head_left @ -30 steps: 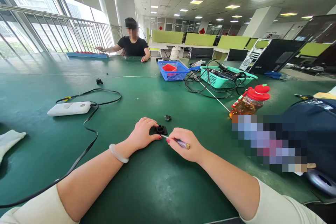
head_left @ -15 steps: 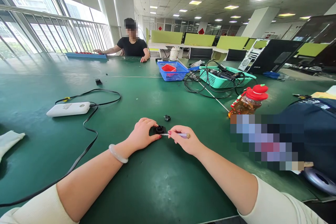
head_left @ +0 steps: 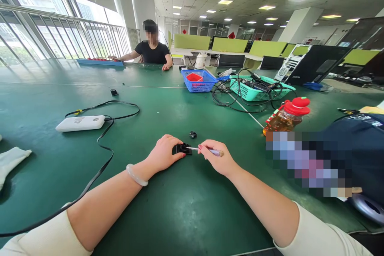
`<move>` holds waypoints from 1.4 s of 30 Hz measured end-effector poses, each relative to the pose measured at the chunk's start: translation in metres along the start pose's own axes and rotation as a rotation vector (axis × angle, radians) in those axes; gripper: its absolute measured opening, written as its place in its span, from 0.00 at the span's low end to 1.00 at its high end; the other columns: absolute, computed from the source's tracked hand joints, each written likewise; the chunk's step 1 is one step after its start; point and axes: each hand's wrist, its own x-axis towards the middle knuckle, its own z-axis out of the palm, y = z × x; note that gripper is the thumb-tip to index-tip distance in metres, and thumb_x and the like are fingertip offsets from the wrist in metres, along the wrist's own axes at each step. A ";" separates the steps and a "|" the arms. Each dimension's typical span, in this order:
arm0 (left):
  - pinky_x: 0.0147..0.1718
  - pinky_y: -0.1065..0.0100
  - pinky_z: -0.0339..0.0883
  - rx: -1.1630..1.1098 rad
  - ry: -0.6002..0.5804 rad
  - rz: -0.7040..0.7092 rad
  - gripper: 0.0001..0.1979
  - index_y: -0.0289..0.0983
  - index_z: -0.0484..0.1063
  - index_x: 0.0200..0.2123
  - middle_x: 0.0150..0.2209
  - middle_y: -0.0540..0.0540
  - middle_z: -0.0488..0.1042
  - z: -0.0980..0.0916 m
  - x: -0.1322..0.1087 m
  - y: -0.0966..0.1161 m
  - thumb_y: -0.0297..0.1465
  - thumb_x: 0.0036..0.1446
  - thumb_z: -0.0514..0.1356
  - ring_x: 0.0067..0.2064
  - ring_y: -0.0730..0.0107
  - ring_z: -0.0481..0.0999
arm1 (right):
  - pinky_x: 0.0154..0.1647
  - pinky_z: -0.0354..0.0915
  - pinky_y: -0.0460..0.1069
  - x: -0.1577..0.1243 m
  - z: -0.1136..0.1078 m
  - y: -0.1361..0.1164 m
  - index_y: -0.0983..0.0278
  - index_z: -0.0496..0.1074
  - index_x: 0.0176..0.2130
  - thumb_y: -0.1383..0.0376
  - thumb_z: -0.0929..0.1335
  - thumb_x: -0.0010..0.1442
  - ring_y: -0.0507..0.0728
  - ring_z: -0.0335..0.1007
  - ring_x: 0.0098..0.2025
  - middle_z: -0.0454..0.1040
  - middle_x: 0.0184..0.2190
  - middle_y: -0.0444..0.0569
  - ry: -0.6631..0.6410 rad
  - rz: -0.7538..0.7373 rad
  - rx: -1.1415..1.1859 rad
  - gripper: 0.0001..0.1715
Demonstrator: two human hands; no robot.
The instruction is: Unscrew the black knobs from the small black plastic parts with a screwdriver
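Note:
My left hand (head_left: 165, 153) rests on the green table, thumb and fingers closed around the side of a small black plastic part (head_left: 188, 151). This part has a raised round piece on a flat base; my fingers hide its left side. My right hand (head_left: 218, 158) grips a slim screwdriver (head_left: 216, 152) with a pale purple handle and a thin metal shaft. The shaft points left, and its tip meets the top of the black part. Just beyond lies another small black piece (head_left: 193, 134), too small to make out, touched by neither hand.
A white power bank (head_left: 80, 123) with a black cable lies left. Behind are a blue basket (head_left: 200, 86) and a green basket (head_left: 255, 95) of cables. A red-lidded bottle (head_left: 289, 117) and dark bag (head_left: 360, 144) stand right. A person (head_left: 154, 52) sits across the table.
The screwdriver's tip has shifted up from the black part's near edge onto its top. My right hand has moved slightly right. The view has shifted a little.

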 end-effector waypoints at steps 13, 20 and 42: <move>0.56 0.53 0.66 0.018 0.170 0.046 0.19 0.44 0.71 0.57 0.51 0.44 0.77 -0.009 -0.004 0.012 0.39 0.65 0.56 0.54 0.57 0.72 | 0.28 0.60 0.48 -0.002 -0.009 -0.001 0.62 0.74 0.28 0.51 0.67 0.61 0.51 0.62 0.25 0.67 0.22 0.43 -0.027 -0.164 0.115 0.20; 0.54 0.45 0.61 0.237 0.175 -0.242 0.19 0.51 0.72 0.58 0.48 0.43 0.77 -0.004 -0.001 0.006 0.35 0.67 0.51 0.55 0.48 0.66 | 0.30 0.63 0.50 0.006 -0.007 0.011 0.61 0.76 0.34 0.49 0.68 0.59 0.54 0.66 0.29 0.71 0.28 0.47 0.261 0.030 0.008 0.19; 0.65 0.46 0.54 0.079 -0.097 0.153 0.20 0.44 0.68 0.58 0.61 0.44 0.70 0.002 -0.006 0.010 0.41 0.65 0.56 0.67 0.50 0.60 | 0.34 0.67 0.50 0.009 -0.004 0.021 0.61 0.76 0.35 0.51 0.66 0.62 0.56 0.70 0.34 0.74 0.32 0.49 0.241 -0.007 -0.079 0.18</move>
